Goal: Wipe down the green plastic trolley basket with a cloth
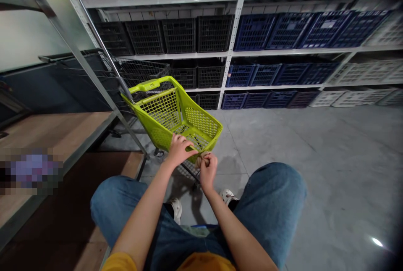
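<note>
Both my arms reach forward to the near end of a lime-green shopping cart (151, 126). My left hand (180, 150) is at the cart's near rim, fingers loosely curved and apart, the thumb pointing right. I see nothing in it, and whether it touches the rim is unclear. Just right of it, my right hand (209, 168) is closed with its fingertips pinched on a small beige thing (198, 162). Most of that thing is hidden by the fingers, so its kind cannot be made out. The cart's basket has grid walls and shows no goods inside.
Metal shelving (234, 31) with black crates (179, 35), blue crates (255, 31) and white crates (349, 73) lines the back. A wooden shelf (63, 130) on a metal frame stands at left. My bent knees flank the cart, above a grey floor (340, 170).
</note>
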A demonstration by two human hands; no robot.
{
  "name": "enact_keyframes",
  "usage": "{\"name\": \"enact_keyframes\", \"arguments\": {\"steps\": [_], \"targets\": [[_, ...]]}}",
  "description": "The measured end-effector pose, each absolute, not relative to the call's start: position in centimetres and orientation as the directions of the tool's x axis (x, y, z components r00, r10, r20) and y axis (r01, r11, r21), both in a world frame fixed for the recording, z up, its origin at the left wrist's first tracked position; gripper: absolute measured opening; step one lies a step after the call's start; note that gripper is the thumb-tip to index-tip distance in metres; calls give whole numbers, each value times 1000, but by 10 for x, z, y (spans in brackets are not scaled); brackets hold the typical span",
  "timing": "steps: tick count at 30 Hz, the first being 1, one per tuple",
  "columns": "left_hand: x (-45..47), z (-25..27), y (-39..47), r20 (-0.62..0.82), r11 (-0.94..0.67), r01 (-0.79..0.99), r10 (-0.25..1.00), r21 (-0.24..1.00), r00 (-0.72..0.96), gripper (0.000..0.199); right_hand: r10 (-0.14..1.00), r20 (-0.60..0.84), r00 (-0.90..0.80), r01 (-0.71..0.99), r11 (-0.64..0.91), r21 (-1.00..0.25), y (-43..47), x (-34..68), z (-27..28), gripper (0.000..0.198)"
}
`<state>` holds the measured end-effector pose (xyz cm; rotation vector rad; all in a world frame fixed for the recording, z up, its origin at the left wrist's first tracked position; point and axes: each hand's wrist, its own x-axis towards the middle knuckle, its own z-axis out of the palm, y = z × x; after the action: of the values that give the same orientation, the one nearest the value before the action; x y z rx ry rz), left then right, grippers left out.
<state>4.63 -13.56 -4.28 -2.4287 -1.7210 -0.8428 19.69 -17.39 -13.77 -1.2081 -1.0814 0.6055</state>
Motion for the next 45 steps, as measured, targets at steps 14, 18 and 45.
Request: {"name": "enact_keyframes", "arguments": {"steps": [14,18,45], "targets": [[87,-43,-124,472,-301,913,870,274,145,26,805,296,514,168,243,-955,-147,215,-141,13],[81,-43,-125,426,-319,898,888,302,172,19,876,220,430,170,160,-972,-155,205,-180,12],[71,-45,-134,408,-320,886,897,337,169,17,888,136,440,25,139,-990,-152,196,-191,18]]}}
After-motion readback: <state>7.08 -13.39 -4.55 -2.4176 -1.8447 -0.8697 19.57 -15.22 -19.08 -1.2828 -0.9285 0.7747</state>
